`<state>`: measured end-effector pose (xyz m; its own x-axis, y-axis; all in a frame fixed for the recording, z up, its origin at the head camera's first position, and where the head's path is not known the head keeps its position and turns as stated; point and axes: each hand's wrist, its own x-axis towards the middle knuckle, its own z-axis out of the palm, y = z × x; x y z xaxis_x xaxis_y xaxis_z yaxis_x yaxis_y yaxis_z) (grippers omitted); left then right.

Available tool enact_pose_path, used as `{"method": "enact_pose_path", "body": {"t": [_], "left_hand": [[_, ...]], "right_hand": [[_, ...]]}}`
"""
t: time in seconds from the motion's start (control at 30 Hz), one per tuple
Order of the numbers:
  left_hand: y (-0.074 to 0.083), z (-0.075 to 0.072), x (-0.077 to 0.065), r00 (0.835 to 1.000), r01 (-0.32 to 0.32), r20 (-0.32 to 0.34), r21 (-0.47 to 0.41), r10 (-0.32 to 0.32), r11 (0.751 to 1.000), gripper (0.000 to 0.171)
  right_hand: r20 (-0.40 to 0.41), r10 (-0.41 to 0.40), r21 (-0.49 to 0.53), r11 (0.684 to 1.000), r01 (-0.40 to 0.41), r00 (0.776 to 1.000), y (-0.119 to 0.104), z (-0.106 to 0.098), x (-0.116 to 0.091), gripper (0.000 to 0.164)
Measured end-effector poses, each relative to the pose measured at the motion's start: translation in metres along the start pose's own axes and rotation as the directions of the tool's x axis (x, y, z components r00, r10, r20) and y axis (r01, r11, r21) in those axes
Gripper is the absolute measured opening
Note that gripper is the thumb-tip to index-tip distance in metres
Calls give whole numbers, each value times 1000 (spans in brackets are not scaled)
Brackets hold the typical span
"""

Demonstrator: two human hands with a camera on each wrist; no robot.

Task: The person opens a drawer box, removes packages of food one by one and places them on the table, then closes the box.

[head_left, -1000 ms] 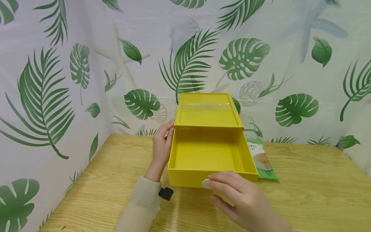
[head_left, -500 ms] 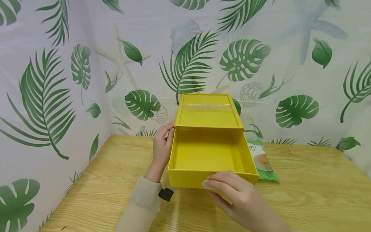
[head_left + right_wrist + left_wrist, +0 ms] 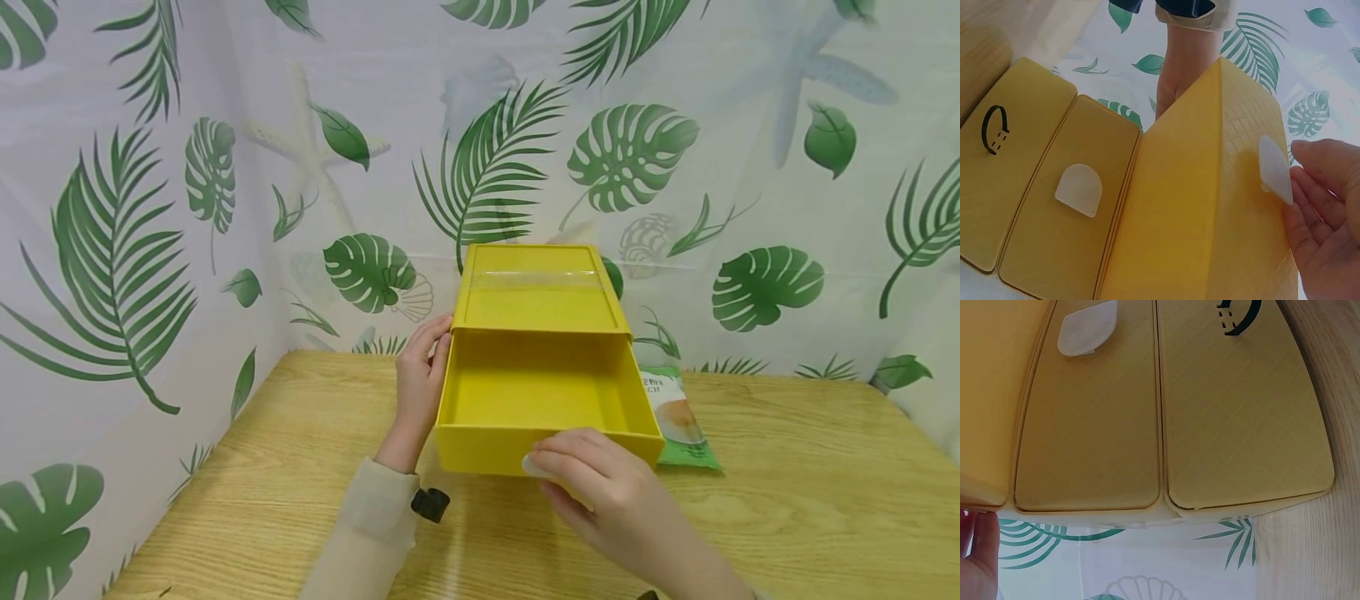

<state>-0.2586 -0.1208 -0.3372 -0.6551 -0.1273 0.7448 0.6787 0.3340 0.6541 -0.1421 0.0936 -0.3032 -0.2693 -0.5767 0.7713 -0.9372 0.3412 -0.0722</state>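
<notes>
A yellow drawer box point(image 3: 536, 304) stands in the middle of the table, with its top drawer point(image 3: 480, 450) pulled out and bare inside. My left hand point(image 3: 420, 375) rests along the box's left side, fingers laid straight against it. On the drawer's front, my right hand point(image 3: 611, 496) has its fingertips and thumb around a white tab handle point(image 3: 1275, 169). Below, in the right wrist view, are two closed drawers: one bears a white tab point(image 3: 1079, 190), the lowest a black loop handle point(image 3: 994, 128).
A green and white packet point(image 3: 682, 421) lies against the right side of the box. The wooden table point(image 3: 300, 458) meets a leaf-patterned sheet point(image 3: 375, 125) at the back and left. Clear tape point(image 3: 532, 279) crosses the box's top.
The top drawer has slid slightly inward, away from me, and my right hand has moved with it on the handle. My left hand has stayed at the box's side.
</notes>
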Motion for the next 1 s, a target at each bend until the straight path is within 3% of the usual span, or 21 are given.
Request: {"method": "enact_pose_path", "body": {"t": [0.23,0.47,0.6,0.83,1.0], "left_hand": [[1,0,1,1000,-17,1,2,17,1000,25],[2,0,1,1000,-6,6,-7,6,1000,24],[4,0,2,1000,-2,1,-17,2,1000,23],[36,-4,2,1000,14,2,1,-14,1000,21],[38,-4,1,1000,14,-2,7,-14,1000,21]], "right_hand": [[21,25,-23,999,-25,999,6,2,0,33],[-36,-34,-39,999,32,999,12,7,5,28],[-19,-32,-50,998,31,999,17,8,7,28],[15,-11,-96,995,13,1000,26,11,9,34],[34,-14,-114,993,18,999,31,12,11,33]]}}
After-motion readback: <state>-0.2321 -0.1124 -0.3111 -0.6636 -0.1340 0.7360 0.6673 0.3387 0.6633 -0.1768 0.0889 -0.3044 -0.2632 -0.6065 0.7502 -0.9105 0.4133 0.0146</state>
